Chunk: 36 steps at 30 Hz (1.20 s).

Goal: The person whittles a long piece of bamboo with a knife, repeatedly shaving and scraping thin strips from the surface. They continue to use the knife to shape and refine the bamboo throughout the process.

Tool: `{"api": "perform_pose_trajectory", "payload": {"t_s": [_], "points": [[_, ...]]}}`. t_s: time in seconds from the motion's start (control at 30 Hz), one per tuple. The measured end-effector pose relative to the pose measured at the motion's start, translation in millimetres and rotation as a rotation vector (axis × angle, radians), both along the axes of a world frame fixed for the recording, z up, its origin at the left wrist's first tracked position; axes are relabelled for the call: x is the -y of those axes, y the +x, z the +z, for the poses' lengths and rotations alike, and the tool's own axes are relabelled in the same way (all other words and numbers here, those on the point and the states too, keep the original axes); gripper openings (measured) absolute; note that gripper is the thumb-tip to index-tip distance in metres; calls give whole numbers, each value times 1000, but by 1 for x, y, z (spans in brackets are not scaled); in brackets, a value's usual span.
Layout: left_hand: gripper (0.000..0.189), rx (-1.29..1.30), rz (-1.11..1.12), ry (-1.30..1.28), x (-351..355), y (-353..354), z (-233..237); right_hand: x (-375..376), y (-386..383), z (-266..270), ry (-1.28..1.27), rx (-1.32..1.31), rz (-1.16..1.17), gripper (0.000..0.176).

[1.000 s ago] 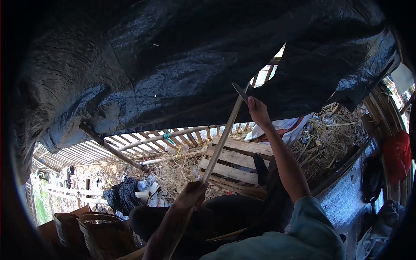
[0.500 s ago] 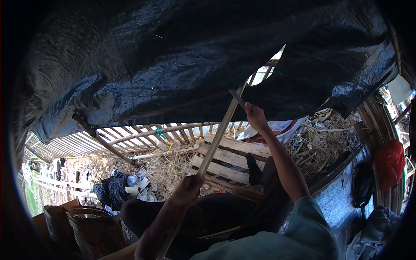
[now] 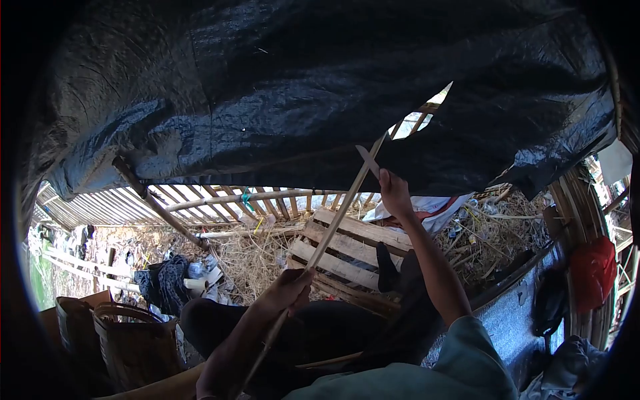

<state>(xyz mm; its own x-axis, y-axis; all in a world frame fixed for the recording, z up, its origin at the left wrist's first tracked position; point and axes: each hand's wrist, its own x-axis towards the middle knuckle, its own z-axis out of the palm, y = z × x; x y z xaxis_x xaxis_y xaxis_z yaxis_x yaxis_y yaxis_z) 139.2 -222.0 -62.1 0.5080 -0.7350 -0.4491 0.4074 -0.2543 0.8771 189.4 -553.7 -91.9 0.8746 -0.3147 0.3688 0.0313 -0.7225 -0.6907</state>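
Note:
A long, pale bamboo strip [image 3: 331,230] slants up from my lap toward the dark sheet. My left hand [image 3: 288,291] is closed around it below its middle, and the lower end runs down along my forearm. In my right hand [image 3: 395,193] is a knife [image 3: 367,159], gripped with the fingers wrapped round a handle they hide. Its blade crosses the strip near the upper end, overlapping it in this view.
A black plastic sheet [image 3: 280,107] with a torn gap hangs ahead. Below lie a slatted wooden pallet [image 3: 347,250] and straw. Woven baskets [image 3: 137,347] stand at lower left; a red bag [image 3: 592,273] hangs at right, beside a bluish panel [image 3: 513,327].
The strip has turned in my left hand and shows a narrower side. The blade's flat now catches more light, still near the strip's upper end. The view has shifted slightly.

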Motion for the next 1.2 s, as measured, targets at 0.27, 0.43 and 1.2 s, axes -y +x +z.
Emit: {"api": "perform_pose_trajectory", "payload": {"t_s": [0.27,0.43,1.2], "points": [[38,-191,41,-97,-1,3,7,-21,-8,-2,-72,89,50,36],[39,-163,38,-86,3,-2,6,-27,-8,6,-107,106,-68,32],[49,81,-51,28,6,3,6,2,5,12,-211,1,-116,34]]}}
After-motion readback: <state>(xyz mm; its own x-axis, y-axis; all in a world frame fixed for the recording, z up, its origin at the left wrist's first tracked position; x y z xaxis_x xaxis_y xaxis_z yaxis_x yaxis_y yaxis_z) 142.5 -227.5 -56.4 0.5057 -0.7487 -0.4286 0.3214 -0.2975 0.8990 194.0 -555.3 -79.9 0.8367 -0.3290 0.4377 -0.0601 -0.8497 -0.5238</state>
